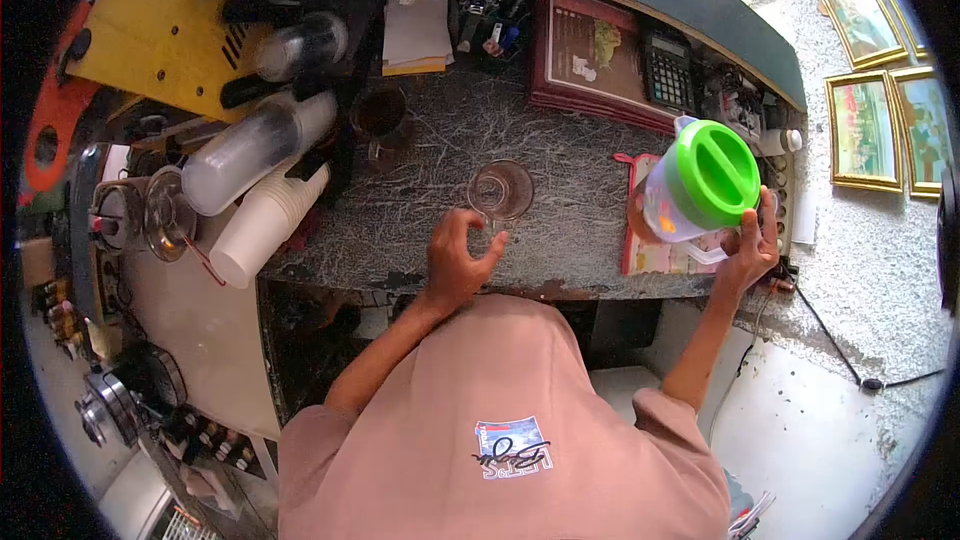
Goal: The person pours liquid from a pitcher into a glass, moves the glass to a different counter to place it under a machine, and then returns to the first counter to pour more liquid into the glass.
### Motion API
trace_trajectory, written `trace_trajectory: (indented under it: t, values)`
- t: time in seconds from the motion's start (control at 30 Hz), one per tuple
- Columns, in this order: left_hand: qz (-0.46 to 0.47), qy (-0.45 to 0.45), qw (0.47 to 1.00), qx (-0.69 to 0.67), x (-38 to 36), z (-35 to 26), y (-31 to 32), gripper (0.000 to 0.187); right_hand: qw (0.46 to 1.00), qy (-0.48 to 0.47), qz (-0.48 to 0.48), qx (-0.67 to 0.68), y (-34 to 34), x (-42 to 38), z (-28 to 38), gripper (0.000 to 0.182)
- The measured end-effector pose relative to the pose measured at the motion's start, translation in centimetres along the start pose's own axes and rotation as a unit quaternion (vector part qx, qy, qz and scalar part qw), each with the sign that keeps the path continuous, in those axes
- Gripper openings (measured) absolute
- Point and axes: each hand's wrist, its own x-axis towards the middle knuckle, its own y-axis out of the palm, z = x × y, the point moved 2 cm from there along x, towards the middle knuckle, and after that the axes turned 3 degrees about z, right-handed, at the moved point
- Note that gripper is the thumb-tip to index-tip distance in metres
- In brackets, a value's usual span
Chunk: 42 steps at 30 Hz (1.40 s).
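A clear glass stands on the dark scratched counter. My left hand is at its near side, thumb and fingers curved apart, close to the rim; whether they touch the glass is hard to tell. On the right, my right hand is wrapped round the handle of a clear pitcher with a bright green lid. The pitcher is over a red-edged patterned cloth. Its lower part looks reddish brown.
A dark mug sits left of the glass. Stacked paper cups and plastic cups lie at the left. Behind are maroon menus, a calculator and a notepad. A raised ledge borders the back.
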Motion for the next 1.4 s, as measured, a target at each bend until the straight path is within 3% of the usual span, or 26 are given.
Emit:
trace_trajectory:
  t: [0.1, 0.17, 0.3, 0.4, 0.47, 0.57, 0.7, 1.4]
  values:
    - [0.033, 0.022, 0.994, -0.097, 0.2, 0.6, 1.0, 0.024, 0.995, -0.035, 0.070, -0.056, 1.7, 0.2, 1.8, 0.045]
    - [0.072, 0.006, 0.988, -0.134, 0.3, 0.7, 0.9, 0.023, 0.981, 0.035, 0.149, -0.121, 2.8, -0.3, 3.6, 0.045]
    - [0.163, -0.015, 0.972, -0.170, 0.3, 1.7, 1.6, 0.028, 0.944, -0.043, 0.287, -0.155, 7.5, -1.7, 6.5, 0.050]
    - [0.187, 0.000, 0.965, -0.186, 0.3, 1.8, 1.5, 0.030, 0.922, -0.036, 0.338, -0.184, 10.0, -2.4, 7.6, 0.050]
    - [0.194, -0.003, 0.963, -0.189, 0.2, 2.6, 1.8, 0.029, 0.887, -0.095, 0.388, -0.231, 11.5, -3.0, 8.1, 0.050]
    - [0.188, 0.016, 0.964, -0.186, 0.2, 3.4, 2.2, 0.028, 0.873, -0.071, 0.420, -0.237, 12.9, -3.2, 8.4, 0.049]
    - [0.165, 0.054, 0.966, -0.194, 0.5, 3.5, 2.3, 0.028, 0.843, -0.120, 0.458, -0.256, 14.4, -3.1, 9.4, 0.050]
    - [0.155, 0.073, 0.965, -0.197, 0.8, 3.4, 2.2, 0.025, 0.789, -0.148, 0.527, -0.280, 17.1, -1.8, 10.9, 0.048]
